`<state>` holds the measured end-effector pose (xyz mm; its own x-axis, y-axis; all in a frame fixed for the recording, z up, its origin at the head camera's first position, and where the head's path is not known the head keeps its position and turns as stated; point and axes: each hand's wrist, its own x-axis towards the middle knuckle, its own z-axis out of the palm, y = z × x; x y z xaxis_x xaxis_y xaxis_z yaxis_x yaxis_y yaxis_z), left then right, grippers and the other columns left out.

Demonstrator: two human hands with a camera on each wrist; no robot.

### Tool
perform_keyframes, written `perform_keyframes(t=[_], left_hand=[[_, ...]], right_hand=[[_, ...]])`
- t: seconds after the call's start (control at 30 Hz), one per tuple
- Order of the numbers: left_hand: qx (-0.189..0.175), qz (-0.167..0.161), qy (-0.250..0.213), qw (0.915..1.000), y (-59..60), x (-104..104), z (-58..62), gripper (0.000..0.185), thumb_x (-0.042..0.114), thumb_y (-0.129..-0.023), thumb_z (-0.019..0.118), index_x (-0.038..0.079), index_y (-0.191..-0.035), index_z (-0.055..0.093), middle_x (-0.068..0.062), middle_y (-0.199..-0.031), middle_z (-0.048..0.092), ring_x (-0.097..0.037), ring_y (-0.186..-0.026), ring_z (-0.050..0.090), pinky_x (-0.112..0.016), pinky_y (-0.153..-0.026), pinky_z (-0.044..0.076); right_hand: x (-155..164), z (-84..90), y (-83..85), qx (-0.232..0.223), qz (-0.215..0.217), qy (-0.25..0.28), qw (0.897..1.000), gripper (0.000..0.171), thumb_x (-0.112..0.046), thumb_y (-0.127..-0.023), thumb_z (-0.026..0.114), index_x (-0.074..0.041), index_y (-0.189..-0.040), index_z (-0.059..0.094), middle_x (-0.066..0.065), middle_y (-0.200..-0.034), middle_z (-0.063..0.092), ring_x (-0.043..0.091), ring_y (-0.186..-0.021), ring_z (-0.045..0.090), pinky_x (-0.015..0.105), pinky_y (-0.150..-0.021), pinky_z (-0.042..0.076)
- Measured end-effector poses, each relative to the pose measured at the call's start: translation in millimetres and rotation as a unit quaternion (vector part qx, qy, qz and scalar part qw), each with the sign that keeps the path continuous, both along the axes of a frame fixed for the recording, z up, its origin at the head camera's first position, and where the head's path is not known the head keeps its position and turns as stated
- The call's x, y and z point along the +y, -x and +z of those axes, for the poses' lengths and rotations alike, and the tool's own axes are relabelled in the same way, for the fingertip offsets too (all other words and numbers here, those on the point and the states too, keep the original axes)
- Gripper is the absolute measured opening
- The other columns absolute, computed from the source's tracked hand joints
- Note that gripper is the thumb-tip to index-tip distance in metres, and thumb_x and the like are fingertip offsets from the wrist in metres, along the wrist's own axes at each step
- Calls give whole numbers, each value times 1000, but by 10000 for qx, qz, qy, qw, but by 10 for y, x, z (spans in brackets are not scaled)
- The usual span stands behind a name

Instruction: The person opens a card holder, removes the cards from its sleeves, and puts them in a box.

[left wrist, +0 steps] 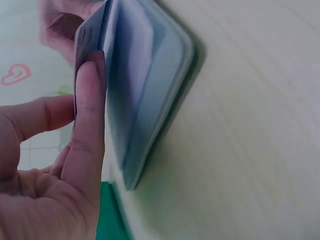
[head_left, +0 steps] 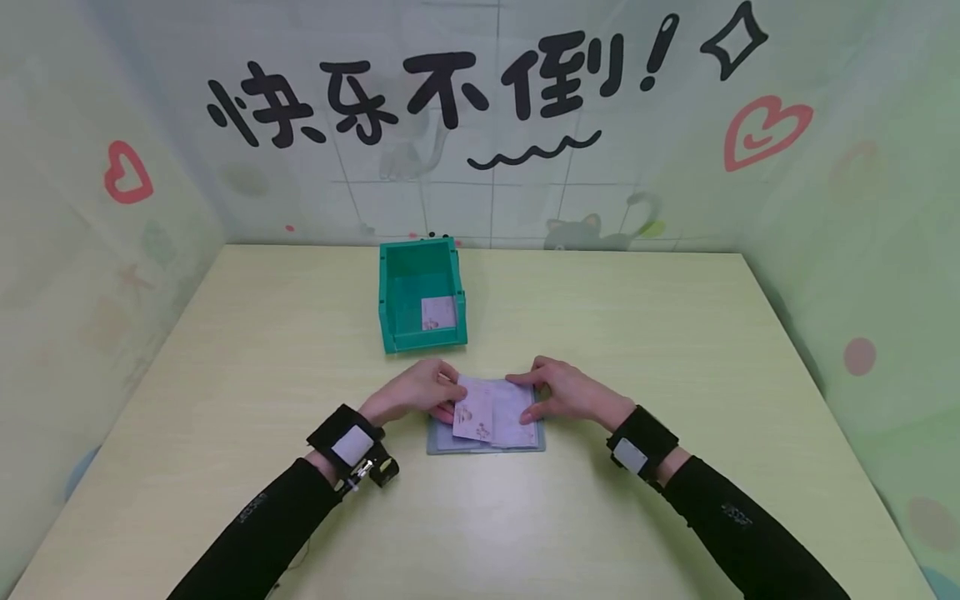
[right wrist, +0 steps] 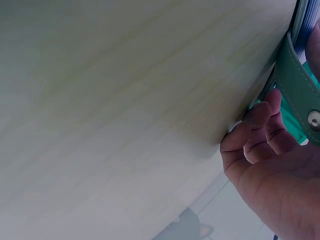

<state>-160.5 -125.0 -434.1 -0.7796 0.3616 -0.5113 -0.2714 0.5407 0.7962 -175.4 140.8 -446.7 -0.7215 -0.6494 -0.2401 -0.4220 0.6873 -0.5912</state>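
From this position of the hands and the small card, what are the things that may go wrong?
1. The left hand pinches the pink card only at its edge, so the card may slip or bend.
2. The right hand only rests on the open card holder; if it lifts, the holder might shift or flip shut.
3. The green bin stands just behind the hands, so a quick move forward could knock it.

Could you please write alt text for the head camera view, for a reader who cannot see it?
Two hands work at a grey folder on a pale green table: the left hand pinches a pink card at the folder's left side, and the right hand rests on its right side. Behind it stands a green bin holding another card.
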Motion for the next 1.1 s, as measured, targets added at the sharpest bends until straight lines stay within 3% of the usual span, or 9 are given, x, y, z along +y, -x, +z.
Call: perform_keyframes(t=[0.1,0.2,0.33,0.43,0.6,0.77,0.93,1.1], left_hand=[[162,-5,-27,9999,41,-78,90,43,10,-97,64,-9,-134,50,-22,-113,71,-17,-80,72,-25,-70,60],[439,34,-140,9989,115,-158,223,49,7,-96,65,-9,-139,45,-24,-112,71,-18,-82,73,-31,-74,61],[862,274,-222,9957,238,-223,396,53,5,-97,63,-6,-143,39,-24,-106,70,-16,-79,69,-31,-75,61],[1224,549,-170,9908,348,-241,456,55,4,-97,62,-5,-145,37,-22,-104,67,-15,-78,67,-32,-76,61],[1760,1025,237,9788,480,-219,456,52,5,-100,58,-2,-147,37,-21,-108,61,-22,-86,63,-35,-80,59],[2144,1319,659,9656,548,-167,439,53,6,-102,52,2,-151,32,-23,-117,56,-29,-91,56,-26,-66,41],[2232,1493,700,9607,616,-131,426,54,5,-104,48,2,-153,26,-23,-116,54,-29,-84,53,-25,-61,36],[2106,1668,620,9612,677,-106,398,57,3,-105,43,3,-157,19,-25,-126,52,-32,-97,55,-26,-63,36]], right_hand=[[0,2,-5,-5,-6,27,10000,67,-30,-80,85,-10,-139,60,6,-93,53,17,-88,48,23,-71,35],[8,7,-3,8,-8,61,10000,66,-30,-80,85,-9,-138,60,7,-93,54,17,-88,48,23,-72,35],[19,11,1,42,-2,97,9999,66,-29,-81,85,-7,-138,60,8,-93,55,18,-88,49,23,-72,35],[24,10,0,66,24,124,9999,66,-28,-80,85,-6,-138,60,8,-93,55,17,-88,48,23,-72,35],[20,-15,-2,64,35,110,9999,66,-28,-80,85,-7,-138,61,6,-93,54,16,-88,48,22,-72,36],[19,-23,-2,17,-19,60,10000,66,-29,-80,85,-8,-138,60,6,-94,54,16,-89,48,23,-73,36],[22,-29,1,21,-47,35,10000,66,-29,-80,85,-9,-138,60,6,-94,54,16,-89,48,23,-72,36],[21,-23,0,49,-47,26,10000,66,-29,-80,85,-9,-138,61,6,-93,54,16,-88,48,23,-72,36]])
